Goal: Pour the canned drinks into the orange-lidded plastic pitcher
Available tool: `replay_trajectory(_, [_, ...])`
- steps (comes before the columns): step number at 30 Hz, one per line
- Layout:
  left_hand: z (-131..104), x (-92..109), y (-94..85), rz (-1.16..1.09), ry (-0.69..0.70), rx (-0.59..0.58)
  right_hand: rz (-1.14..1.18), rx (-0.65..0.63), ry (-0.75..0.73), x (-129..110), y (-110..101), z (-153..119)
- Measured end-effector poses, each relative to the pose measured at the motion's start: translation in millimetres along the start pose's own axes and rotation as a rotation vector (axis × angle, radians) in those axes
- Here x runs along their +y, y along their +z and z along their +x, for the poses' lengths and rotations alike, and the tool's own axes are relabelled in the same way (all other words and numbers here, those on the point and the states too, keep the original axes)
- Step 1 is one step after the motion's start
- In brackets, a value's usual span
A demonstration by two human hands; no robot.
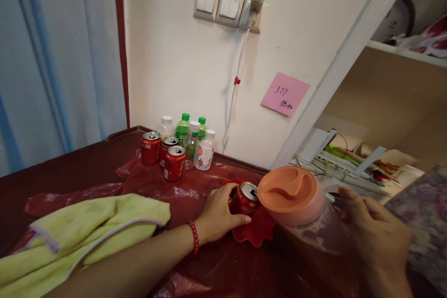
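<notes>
left forearm (139,263): bare, slim, smooth | bracelet (194,237) at the wrist: one strand of small round red beads, evenly sized, closely strung, slightly shiny | left grip (220,214): bare, slender fingers, short thumbnail | right grip (380,230): bare, slightly blurred | right wrist (389,281): bare, partly cut off by lower edge

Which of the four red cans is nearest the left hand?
The red can by the orange-lidded pitcher, with the left hand curved around it; the other three red cans stand together beside the bottles.
</notes>
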State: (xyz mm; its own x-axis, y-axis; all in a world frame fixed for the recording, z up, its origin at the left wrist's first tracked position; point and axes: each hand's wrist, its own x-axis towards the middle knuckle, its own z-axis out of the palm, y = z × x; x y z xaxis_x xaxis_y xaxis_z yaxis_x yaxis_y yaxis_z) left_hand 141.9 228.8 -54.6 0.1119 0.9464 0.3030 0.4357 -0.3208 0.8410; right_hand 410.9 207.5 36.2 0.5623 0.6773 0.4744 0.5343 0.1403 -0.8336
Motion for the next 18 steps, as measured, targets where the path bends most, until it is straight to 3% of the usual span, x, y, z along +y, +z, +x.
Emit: replay_trajectory(18, [0.5, 2.0, -1.1, -0.004, -0.008, -0.006, -0.027, -0.001, -0.006, -1.6, 0.0, -1.7])
